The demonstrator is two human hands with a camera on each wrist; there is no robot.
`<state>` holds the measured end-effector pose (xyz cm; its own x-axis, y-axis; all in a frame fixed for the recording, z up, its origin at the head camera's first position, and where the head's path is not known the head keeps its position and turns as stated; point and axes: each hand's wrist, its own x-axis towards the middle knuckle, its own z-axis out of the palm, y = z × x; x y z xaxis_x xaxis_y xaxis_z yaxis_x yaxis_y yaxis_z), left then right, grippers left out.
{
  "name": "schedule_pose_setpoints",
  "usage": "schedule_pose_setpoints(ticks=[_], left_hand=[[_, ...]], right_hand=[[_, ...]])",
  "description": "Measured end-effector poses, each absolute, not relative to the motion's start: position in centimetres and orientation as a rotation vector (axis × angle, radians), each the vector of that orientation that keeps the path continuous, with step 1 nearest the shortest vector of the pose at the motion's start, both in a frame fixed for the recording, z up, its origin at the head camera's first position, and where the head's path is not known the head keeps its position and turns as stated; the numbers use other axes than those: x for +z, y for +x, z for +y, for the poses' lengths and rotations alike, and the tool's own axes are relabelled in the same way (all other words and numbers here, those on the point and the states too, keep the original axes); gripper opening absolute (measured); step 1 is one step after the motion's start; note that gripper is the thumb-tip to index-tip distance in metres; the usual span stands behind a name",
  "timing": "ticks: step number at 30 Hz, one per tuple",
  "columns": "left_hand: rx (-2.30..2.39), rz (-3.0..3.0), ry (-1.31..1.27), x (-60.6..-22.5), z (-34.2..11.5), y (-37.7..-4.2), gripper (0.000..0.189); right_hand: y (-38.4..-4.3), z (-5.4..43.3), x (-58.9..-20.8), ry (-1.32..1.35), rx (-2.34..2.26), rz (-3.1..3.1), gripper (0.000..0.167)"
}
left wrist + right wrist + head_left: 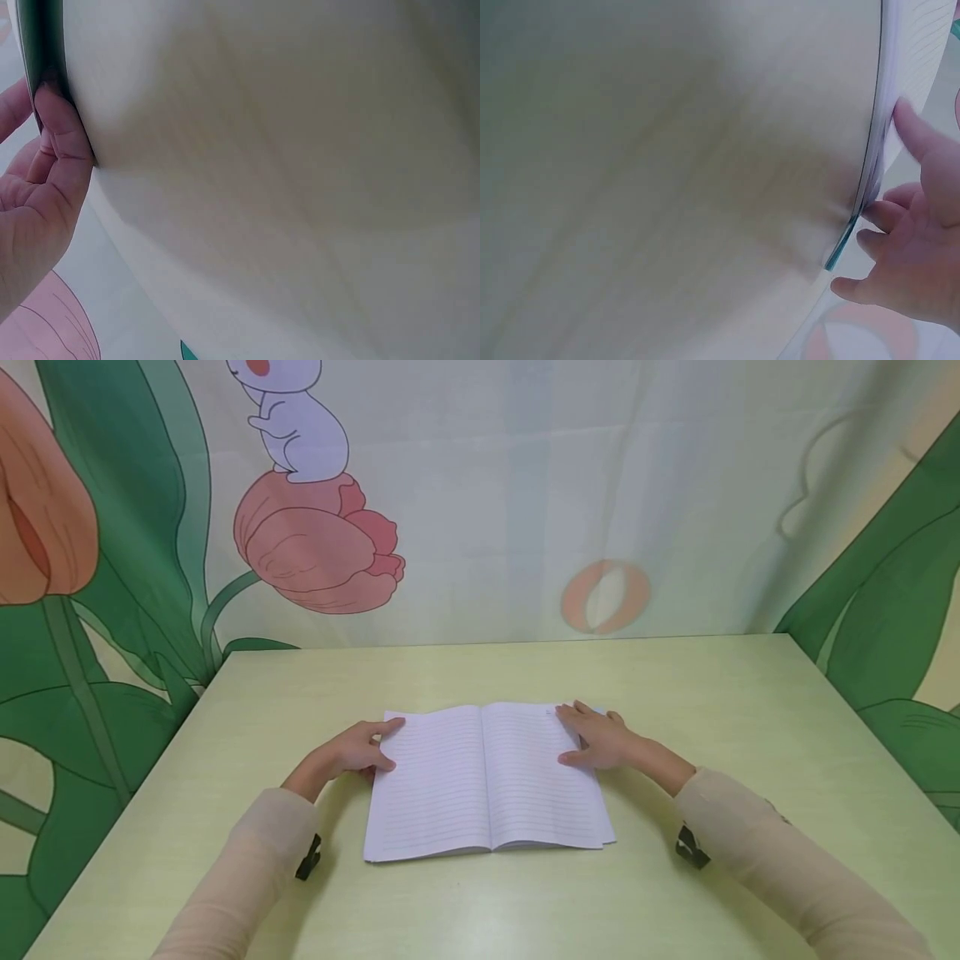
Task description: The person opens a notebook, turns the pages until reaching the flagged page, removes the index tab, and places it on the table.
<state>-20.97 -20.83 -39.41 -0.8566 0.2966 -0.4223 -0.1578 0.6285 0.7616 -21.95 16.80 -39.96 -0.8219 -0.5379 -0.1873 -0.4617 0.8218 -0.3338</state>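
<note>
An open notebook (431,789) with ruled pages lies in the middle of the table, its spine running away from me. My left hand (351,750) grips the outer edge of the left page, thumb on the paper; in the left wrist view the fingers (66,139) curl at the notebook's edge beside a dark green surface. Across the spine, my right hand (606,742) rests on the upper right page with fingers spread. Seen from the right wrist, its thumb (919,131) touches the paper and the other fingers lie near the edge, where a teal cover corner (842,244) shows.
The pale yellow-green table (465,910) extends around the notebook on all sides. Behind it hangs a cloth (480,527) printed with tulips, leaves and a white rabbit. A dark strap piece (691,848) shows under the right sleeve, another (308,858) under the left.
</note>
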Motion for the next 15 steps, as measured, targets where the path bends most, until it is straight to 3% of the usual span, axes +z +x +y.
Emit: schedule_pose_setpoints(ticks=[15], left_hand=[[1.155,2.323,0.109,-39.4,-20.9,-21.0,0.075]], right_hand=[[-21.7,13.3,-40.2,-0.780,-0.472,2.582,0.074]])
